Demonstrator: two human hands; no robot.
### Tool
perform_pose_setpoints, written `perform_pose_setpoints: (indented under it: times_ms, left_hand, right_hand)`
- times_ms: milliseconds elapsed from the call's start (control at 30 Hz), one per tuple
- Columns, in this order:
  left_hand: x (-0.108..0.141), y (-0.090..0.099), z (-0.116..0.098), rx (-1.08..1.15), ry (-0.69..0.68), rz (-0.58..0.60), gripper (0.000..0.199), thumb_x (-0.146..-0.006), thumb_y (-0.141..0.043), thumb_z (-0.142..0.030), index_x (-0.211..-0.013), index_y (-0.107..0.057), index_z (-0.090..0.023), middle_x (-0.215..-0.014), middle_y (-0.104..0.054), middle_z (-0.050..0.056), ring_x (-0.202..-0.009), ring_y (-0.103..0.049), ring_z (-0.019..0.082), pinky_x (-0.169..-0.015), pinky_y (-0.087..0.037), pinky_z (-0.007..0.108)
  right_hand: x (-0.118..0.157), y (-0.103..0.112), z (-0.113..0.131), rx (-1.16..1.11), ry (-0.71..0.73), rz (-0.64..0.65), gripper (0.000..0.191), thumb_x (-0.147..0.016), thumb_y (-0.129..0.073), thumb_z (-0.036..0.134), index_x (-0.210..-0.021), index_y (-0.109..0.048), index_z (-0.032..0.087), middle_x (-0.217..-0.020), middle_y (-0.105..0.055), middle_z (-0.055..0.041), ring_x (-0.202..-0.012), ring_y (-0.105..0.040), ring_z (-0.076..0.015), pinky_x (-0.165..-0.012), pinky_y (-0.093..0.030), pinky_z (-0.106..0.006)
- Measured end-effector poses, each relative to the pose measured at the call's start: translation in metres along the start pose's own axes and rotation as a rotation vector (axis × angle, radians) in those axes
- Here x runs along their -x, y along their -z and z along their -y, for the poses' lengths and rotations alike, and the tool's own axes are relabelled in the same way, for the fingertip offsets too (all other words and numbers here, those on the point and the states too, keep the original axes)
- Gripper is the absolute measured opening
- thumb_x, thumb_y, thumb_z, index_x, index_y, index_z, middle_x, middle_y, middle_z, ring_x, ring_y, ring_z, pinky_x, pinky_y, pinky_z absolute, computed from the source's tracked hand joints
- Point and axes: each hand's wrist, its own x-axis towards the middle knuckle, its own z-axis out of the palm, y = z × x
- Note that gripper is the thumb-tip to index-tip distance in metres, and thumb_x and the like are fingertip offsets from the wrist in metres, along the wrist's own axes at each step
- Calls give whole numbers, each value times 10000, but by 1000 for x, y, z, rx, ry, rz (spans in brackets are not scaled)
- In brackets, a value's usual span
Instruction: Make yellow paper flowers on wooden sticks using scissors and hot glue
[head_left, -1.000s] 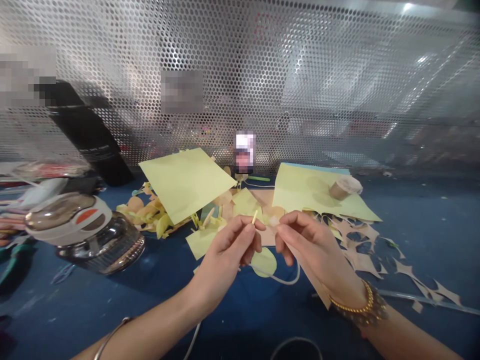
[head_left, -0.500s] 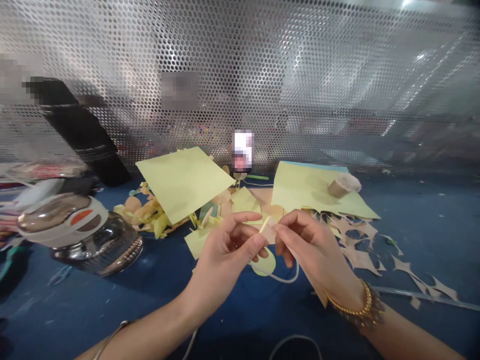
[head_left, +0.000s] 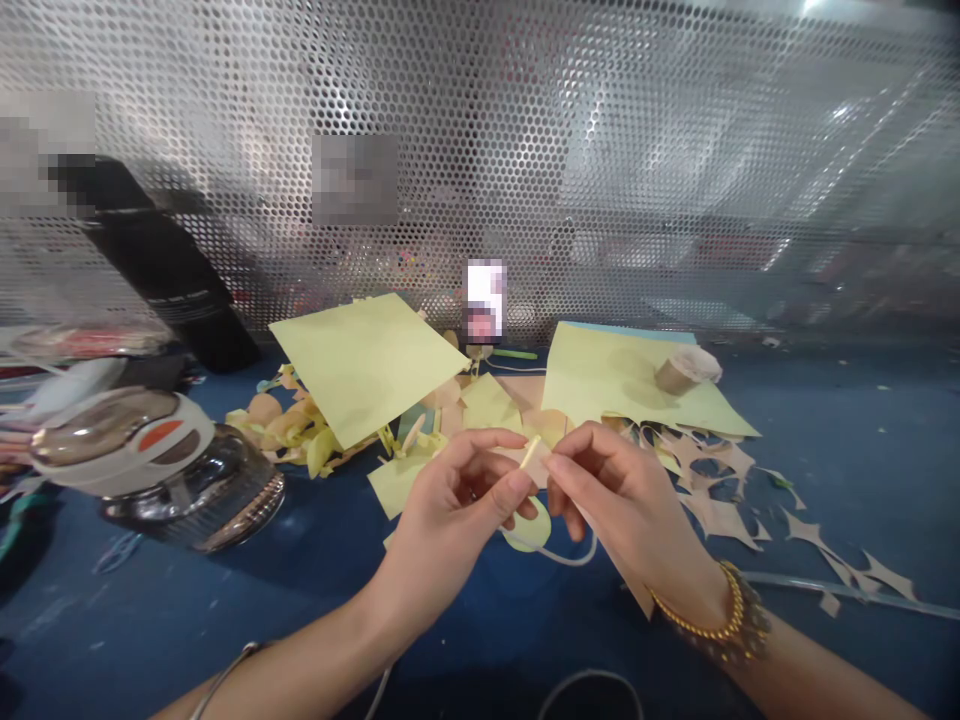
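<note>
- Two bare hands meet above a blue work table (head_left: 847,450), fingers drawn into a narrow pinch.
- Left hand (head_left: 450,510): thumb and fingers close around the lower end of a thin pale yellow sliver (head_left: 531,452), which stands tilted between the two hands.
- Right hand (head_left: 622,500): fingertips press in just beside the sliver, while a tan paper strip (head_left: 626,560) runs from under the fingers down past the wrist, apparently gripped there.
- Below the hands, a pale yellow paper disc (head_left: 527,527) and a white cord (head_left: 570,558) lie on the table.
- Behind them, two pale yellow-green sheets (head_left: 367,370) (head_left: 630,385) lie at angles, a small tan cylinder (head_left: 685,371) on the right one.
- Tan cut-paper offcuts (head_left: 720,515) are strewn right of the hands.
- At left sits a round chrome-and-white device (head_left: 154,470) with a glassy base.
- Behind everything rises a perforated metal screen (head_left: 600,150), a black cylinder (head_left: 165,265) leaning near it.
</note>
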Motion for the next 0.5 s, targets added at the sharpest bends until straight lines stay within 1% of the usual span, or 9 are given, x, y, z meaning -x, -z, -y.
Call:
perform_pose_setpoints:
  times_ms: [167, 367, 500]
  left_hand:
    - [0, 0, 1, 6, -5, -1, 165, -827, -631, -263, -982, -578, -243, -663, -611, -55, -620, -594, 80, -565, -426, 189]
    - [0, -1, -1, -7, -12, 6, 128, -839, -619, -273, -959, -585, -241, -652, -611, -61, -618, -589, 65, -563, -425, 168]
    - [0, 0, 1, -1, -25, 1, 132, -840, -617, -272, -965, -586, -243, -671, -618, -61, -621, -590, 60, -559, -426, 159]
  right_hand:
    - [2, -1, 2, -6, 3, 5, 220, -868, -564, 382, -745, -537, 202, -557, -577, 42, -403, -493, -64, -394, -397, -194]
    - [0, -1, 3, -5, 16, 10, 176, -862, -572, 395, -865, -600, 221, -538, -571, 52, -393, -490, -61, -379, -410, -175]
    - [2, -1, 2, -11, 34, 5, 157, -864, -573, 383, -882, -611, 232, -529, -574, 60, -385, -488, -50, -375, -409, -152]
